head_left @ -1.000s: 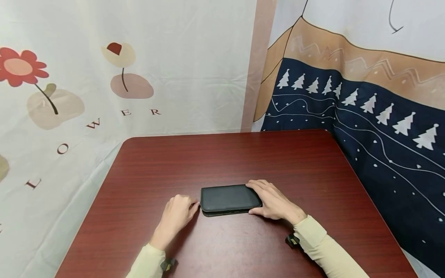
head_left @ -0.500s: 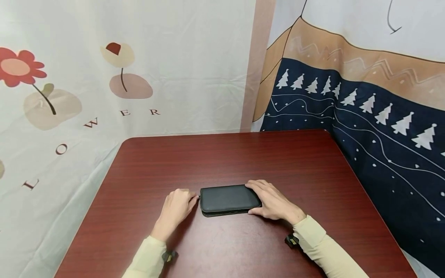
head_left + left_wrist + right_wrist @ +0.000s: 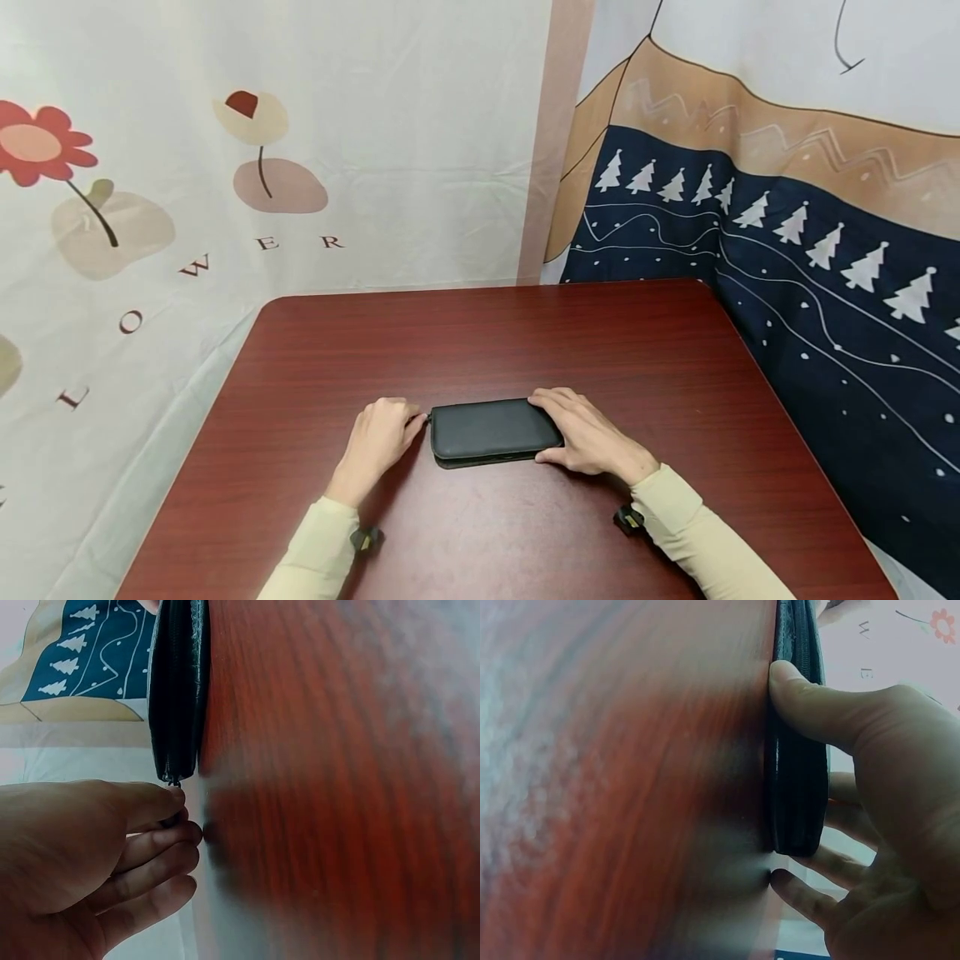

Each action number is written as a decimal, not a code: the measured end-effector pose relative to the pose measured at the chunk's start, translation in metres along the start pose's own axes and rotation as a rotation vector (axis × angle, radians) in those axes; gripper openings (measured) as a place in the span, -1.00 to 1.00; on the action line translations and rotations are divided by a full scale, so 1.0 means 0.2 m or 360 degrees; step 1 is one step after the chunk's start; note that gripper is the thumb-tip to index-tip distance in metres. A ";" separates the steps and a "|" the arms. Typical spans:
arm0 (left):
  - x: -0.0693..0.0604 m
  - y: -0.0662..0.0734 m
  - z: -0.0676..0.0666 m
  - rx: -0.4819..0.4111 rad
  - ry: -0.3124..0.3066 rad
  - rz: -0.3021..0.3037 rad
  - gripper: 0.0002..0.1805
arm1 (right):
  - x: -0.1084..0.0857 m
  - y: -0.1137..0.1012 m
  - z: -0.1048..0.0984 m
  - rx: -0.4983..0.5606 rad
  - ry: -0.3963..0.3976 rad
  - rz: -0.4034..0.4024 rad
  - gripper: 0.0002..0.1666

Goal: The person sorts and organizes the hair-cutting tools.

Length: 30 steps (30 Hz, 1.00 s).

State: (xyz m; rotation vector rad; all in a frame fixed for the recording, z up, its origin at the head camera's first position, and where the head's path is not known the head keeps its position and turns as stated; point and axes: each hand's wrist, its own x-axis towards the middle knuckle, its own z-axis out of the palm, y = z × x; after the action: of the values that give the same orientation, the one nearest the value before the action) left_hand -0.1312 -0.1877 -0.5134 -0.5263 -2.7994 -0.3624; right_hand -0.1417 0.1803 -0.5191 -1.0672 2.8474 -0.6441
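A black zip-around wallet [image 3: 495,429] lies flat on the table, its long side crosswise. At its left end my left hand [image 3: 378,437] pinches the small zipper pull [image 3: 175,783] between thumb and forefinger; most of the pull is hidden by the fingers. The zipper track [image 3: 176,645] runs along the wallet's edge in the left wrist view. My right hand [image 3: 588,437] grips the wallet's right end, with the thumb [image 3: 791,686] on the near edge and the other fingers over the top and the far side.
The reddish-brown wooden table [image 3: 480,342] extends around the wallet on all sides. Behind it hangs a white curtain [image 3: 420,125] with flower prints, and at the right a navy curtain [image 3: 787,308] with tree prints.
My left hand has moved a little away from me along the wallet's left end, with the zipper pull in its fingers. The right hand and the wallet stay nearly in place.
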 end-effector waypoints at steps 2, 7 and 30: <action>0.00 0.00 0.00 -0.0004 0.0001 0.0003 -0.43 | 0.00 0.00 0.00 0.0001 -0.0001 0.0001 0.05; 0.00 -0.01 0.01 -0.0033 0.0015 0.0001 -0.57 | 0.00 0.01 0.00 -0.0008 0.0000 0.0002 0.05; -0.02 -0.03 0.01 -0.0107 0.0014 -0.0041 -0.91 | 0.00 0.00 0.00 -0.0117 0.0008 -0.0025 0.10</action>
State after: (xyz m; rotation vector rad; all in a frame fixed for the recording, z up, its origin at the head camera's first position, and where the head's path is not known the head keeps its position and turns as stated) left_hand -0.1309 -0.1947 -0.5174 -0.5022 -2.7960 -0.4643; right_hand -0.1429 0.1804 -0.5194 -1.1010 2.8910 -0.5481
